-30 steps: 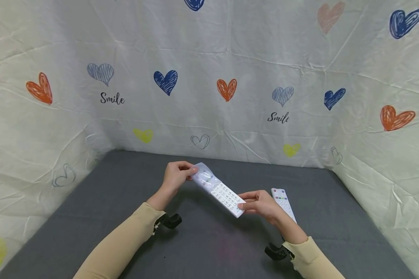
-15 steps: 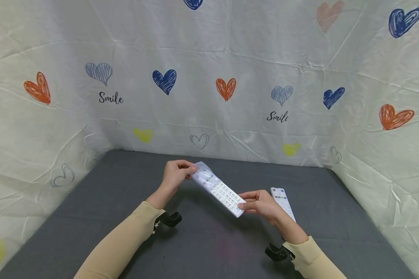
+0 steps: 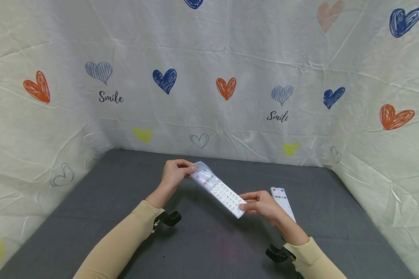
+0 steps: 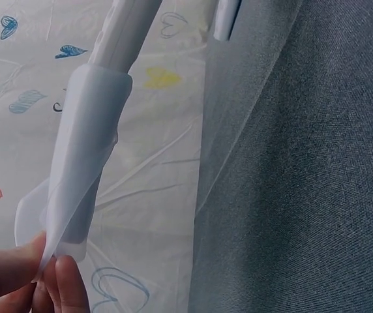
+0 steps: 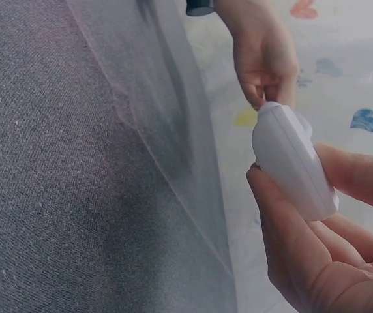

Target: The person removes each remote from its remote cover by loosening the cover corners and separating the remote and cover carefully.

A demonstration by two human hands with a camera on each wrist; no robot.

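A white remote control (image 3: 227, 198) is held tilted above the table between both hands. Its far half sits inside a translucent sleeve (image 3: 204, 174), with coloured buttons showing through. My left hand (image 3: 174, 174) pinches the sleeve's far end between thumb and fingers; the left wrist view shows the thin film (image 4: 85, 143) gathered at the fingertips. At the near end, my right hand (image 3: 262, 206) grips the bare remote, thumb on the button face and fingers beneath. In the right wrist view the remote's rounded end (image 5: 294, 163) lies between thumb and fingers.
A second white remote (image 3: 283, 201) lies on the grey cloth-covered table (image 3: 209, 248) just beyond the right hand, partly hidden by the wrist. White sheeting (image 3: 195, 112) printed with hearts rises behind and at both sides. Black wrist cameras (image 3: 170, 219) hang below the cuffs.
The sleeve's edge lies slightly farther down the remote toward the right hand, covering a little more of the buttons. Both hands stay almost in place.
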